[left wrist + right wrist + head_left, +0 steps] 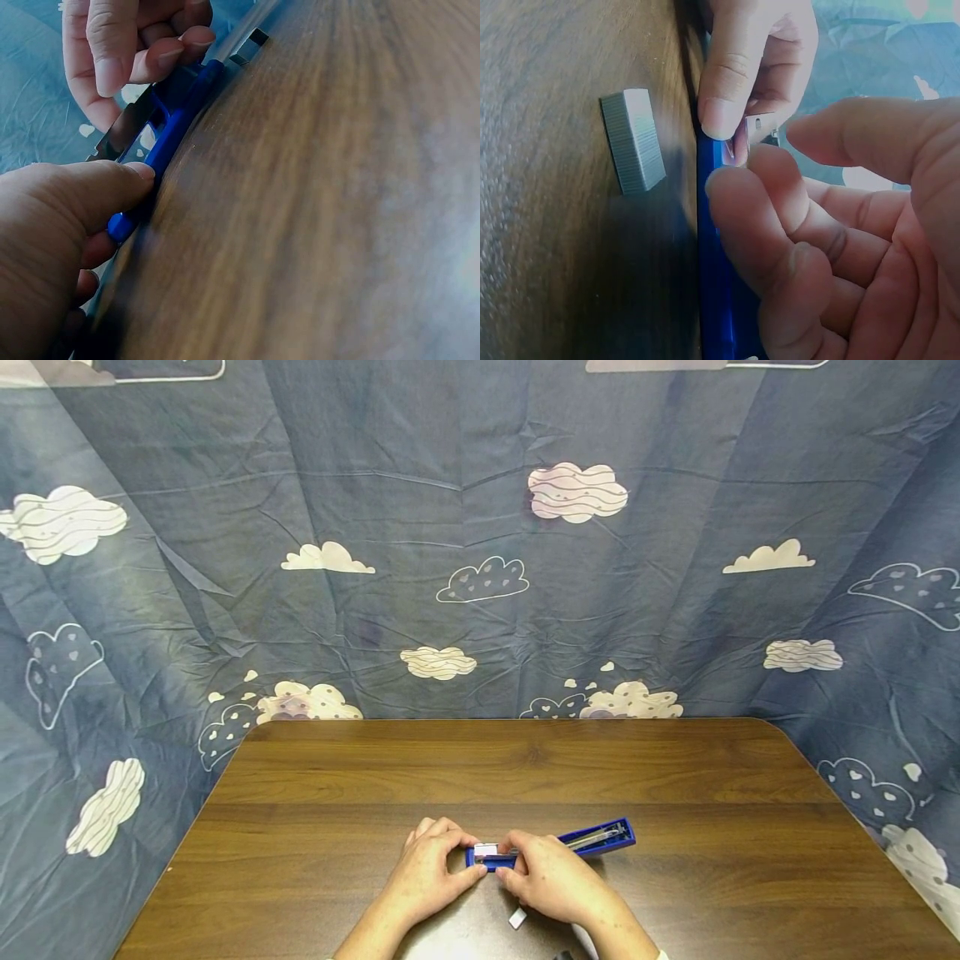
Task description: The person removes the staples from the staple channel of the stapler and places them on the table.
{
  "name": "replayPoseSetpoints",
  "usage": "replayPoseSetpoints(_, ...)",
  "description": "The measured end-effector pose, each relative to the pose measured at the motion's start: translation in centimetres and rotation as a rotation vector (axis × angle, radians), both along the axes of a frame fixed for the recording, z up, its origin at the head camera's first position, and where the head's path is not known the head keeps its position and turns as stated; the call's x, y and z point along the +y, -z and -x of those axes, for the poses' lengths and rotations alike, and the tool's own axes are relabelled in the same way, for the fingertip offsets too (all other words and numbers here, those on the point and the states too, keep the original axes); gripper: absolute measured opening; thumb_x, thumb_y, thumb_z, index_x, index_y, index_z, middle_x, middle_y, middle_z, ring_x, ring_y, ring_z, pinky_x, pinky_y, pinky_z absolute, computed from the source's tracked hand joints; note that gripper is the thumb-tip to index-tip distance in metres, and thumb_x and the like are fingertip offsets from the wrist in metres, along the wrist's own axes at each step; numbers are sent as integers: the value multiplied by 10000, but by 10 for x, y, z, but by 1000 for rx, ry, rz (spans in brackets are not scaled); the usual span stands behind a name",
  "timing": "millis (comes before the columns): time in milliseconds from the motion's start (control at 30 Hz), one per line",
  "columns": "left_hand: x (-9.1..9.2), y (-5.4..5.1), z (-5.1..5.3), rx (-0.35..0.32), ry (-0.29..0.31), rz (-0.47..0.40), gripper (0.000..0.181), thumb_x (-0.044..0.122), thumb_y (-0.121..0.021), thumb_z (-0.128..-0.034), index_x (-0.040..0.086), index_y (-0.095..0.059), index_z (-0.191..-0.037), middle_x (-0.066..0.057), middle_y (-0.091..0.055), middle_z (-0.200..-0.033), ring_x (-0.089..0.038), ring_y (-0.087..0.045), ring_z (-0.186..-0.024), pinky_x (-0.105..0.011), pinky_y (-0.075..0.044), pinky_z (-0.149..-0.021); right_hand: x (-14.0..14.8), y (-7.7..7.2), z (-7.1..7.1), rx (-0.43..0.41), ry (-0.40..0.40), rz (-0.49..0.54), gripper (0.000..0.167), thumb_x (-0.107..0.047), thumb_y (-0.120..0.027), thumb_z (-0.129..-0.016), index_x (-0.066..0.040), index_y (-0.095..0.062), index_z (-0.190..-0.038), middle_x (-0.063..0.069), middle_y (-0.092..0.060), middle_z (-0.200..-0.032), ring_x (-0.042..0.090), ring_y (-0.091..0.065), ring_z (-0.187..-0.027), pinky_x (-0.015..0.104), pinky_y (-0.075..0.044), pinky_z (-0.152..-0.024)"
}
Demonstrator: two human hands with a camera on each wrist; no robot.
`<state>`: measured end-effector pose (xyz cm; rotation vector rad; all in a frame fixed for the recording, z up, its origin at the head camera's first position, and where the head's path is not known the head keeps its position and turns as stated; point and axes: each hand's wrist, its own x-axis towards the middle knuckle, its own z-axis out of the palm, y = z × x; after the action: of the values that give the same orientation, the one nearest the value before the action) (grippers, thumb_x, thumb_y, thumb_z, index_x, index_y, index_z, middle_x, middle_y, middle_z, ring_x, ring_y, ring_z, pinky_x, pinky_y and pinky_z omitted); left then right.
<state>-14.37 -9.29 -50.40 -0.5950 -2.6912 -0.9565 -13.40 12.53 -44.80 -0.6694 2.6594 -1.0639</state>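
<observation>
A blue stapler (621, 833) lies swung open across the near middle of the table, its top arm reaching out to the right. My left hand (429, 868) grips the left end of its base, thumb on the near side. My right hand (551, 877) curls over the middle of the stapler, its fingertips against the body beside the metal magazine (124, 131), which stands tilted off the blue base (176, 131). The right fingers partly hide the magazine. On the table near the right hand rests a short strip of staples (634, 141), apart from both hands.
The brown wooden table (337, 785) runs back to a dark blue curtain (390, 527) with cloud prints. A small dark item (562, 955) shows at the bottom edge of the head view, too cut off to identify.
</observation>
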Motion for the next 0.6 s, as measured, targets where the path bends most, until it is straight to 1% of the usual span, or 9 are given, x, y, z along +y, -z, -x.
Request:
replayPoseSetpoints(300,0,0,0,-13,6,-10,239,336,-900,-814,247,-798,-1010,147,-680,-956,-61,-534,-949,-322,-431,-830,-2,0,1,8,12,-11,136,-158,-736,-972,-106,-679,-1084,-141,-594,-629,-16,-522,-509,216,-402,-506)
replayPoseSetpoints(600,-1,0,0,0,11,-19,239,323,-905,-810,251,-797,-1010,142,-685,-964,-67,-538,-952,-318,-427,-827,-3,3,1,-2,-7,50,113,-156,-712,-996,-90,-678,-1081,-114,-624,-622,-31,-543,-514,208,-422,-500)
